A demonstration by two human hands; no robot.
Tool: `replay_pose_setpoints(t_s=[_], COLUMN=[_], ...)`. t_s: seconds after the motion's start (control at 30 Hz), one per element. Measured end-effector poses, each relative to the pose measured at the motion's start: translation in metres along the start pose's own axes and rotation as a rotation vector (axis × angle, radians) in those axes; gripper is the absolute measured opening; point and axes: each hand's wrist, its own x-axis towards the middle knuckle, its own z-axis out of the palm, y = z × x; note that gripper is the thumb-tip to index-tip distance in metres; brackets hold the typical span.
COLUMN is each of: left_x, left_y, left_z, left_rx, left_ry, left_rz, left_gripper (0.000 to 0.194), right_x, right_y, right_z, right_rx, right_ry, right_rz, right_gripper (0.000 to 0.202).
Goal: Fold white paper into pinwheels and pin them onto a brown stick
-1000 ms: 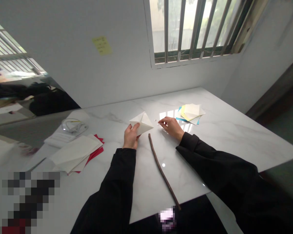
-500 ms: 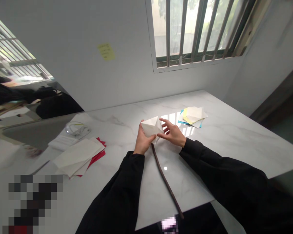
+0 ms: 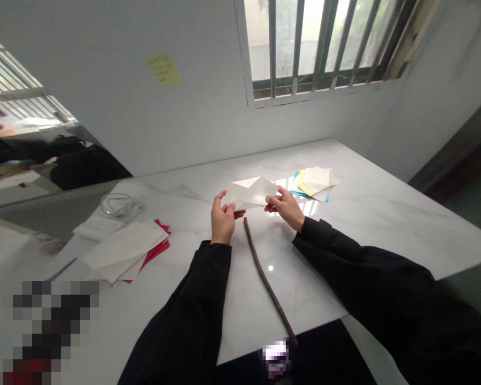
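Observation:
A white sheet of paper [image 3: 250, 195] with fold creases is held above the table between both hands. My left hand [image 3: 223, 216] pinches its left end, thumb in front. At the right end, the thumb and fingers of my right hand [image 3: 285, 207] are closed on the paper. Below the sheet, a thin brown stick [image 3: 266, 280] lies on the table, its near end reaching the front edge. Neither hand touches the stick.
Left on the white marbled table [image 3: 385, 224] lie white and red papers [image 3: 128, 248] and a coiled cable [image 3: 122, 206]. Back right is a small pile of white, yellow and blue papers [image 3: 316, 181]. A yellow note [image 3: 164, 69] sticks to the wall beside a barred window [image 3: 320, 48].
My hands have moved apart, and the folded paper is now spread wider and flatter between them. The stick's far end shows clear of the left hand. The view has shifted slightly.

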Motion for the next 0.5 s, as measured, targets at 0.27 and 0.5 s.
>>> replay_pose_setpoints(t_s=[0.27, 0.5], left_x=[0.002, -0.003], left_y=[0.003, 0.008], left_z=[-0.004, -0.003], left_rx=[0.062, 0.066], left_ry=[-0.007, -0.100], left_rz=[0.167, 0.162], left_gripper=[0.024, 0.029], right_x=[0.002, 0.004], right_y=[0.007, -0.004], right_z=[-0.002, -0.012], right_rx=[-0.129, -0.276], right_ry=[0.067, 0.199], right_rz=[-0.121, -0.366], right_gripper=[0.046, 0.034])
